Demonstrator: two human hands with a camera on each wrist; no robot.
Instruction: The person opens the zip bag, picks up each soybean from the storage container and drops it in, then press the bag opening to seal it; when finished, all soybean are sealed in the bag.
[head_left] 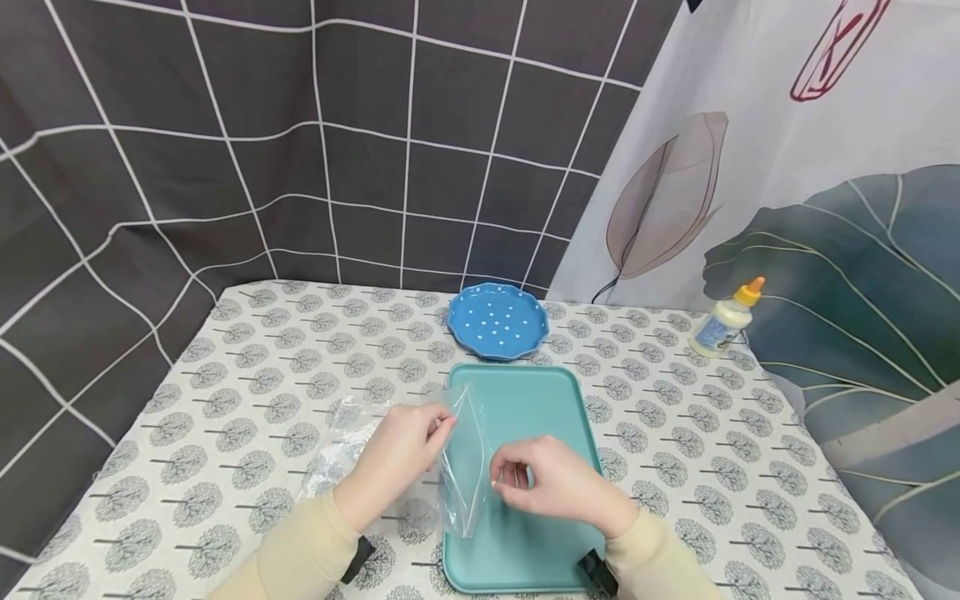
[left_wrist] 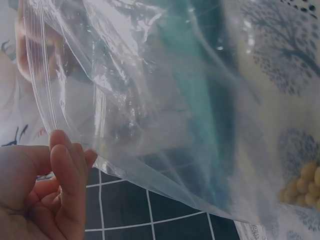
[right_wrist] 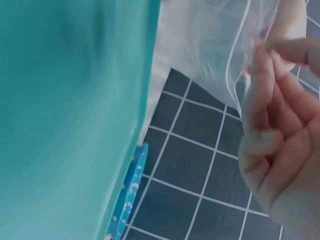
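Over the left part of a teal tray (head_left: 547, 400) is a clear zip bag (head_left: 468, 467). My left hand (head_left: 411, 433) pinches the bag near its zip edge with thumb and fingers. Round yellow soybeans (left_wrist: 305, 186) show at the lower right of the left wrist view. My right hand (head_left: 551, 483) is above the tray, just right of the bag's mouth, thumb and index fingertips together. A tiny yellowish bean (head_left: 493, 483) shows between those fingertips, mostly covered by them.
Behind the tray sits a blue scalloped plate (head_left: 498, 321) with white dots. A glue bottle (head_left: 723, 321) with an orange tip stands at the back right. A patterned cloth (head_left: 247, 400) covers the table, and a dark gridded curtain (head_left: 360, 167) hangs behind it.
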